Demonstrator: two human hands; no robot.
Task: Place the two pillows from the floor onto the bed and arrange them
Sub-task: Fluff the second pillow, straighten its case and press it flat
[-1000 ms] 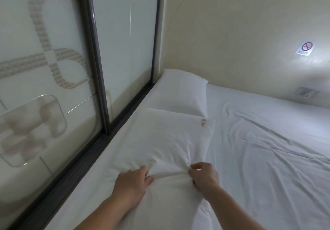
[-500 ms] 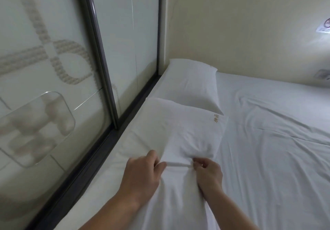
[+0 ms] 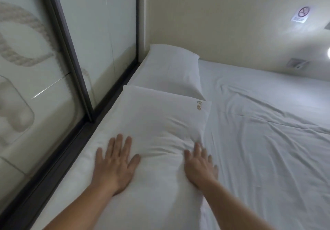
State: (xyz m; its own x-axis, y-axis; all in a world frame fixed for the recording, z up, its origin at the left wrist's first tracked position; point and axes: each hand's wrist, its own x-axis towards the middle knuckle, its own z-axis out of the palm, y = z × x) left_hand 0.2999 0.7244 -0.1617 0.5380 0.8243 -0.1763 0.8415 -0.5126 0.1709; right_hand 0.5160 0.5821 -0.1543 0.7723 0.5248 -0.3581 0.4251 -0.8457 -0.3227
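Hands lie flat on the near white fabric pillow with a small gold embroidered mark [image 3: 157, 131]: the left hand [image 3: 116, 165] rests with spread fingers on the pillow's left half, close to its left edge, and the right hand [image 3: 200, 165] presses along its right edge, where the cloth bunches into folds. Neither grip holds anything; both palms are open wide against the fabric.

That pillow sits on the white-sheeted bed [image 3: 267, 140], lengthwise along the bed's left side. Its left edge runs just beside the dark metal frame of the frosted glass partition [image 3: 59, 140], with only a thin strip of sheet between them. Its far edge overlaps the near end of the second plain white pillow [image 3: 171, 67], which lies in the far left corner of the bed, touching the cream wall [image 3: 223, 24] and close against the partition's corner post.

To the right of both pillows the sheet is wrinkled and bare, a broad open stretch reaching to the wall. On that wall hang a small no-smoking sticker [image 3: 300, 14] and a grey wall fitting [image 3: 297, 64].
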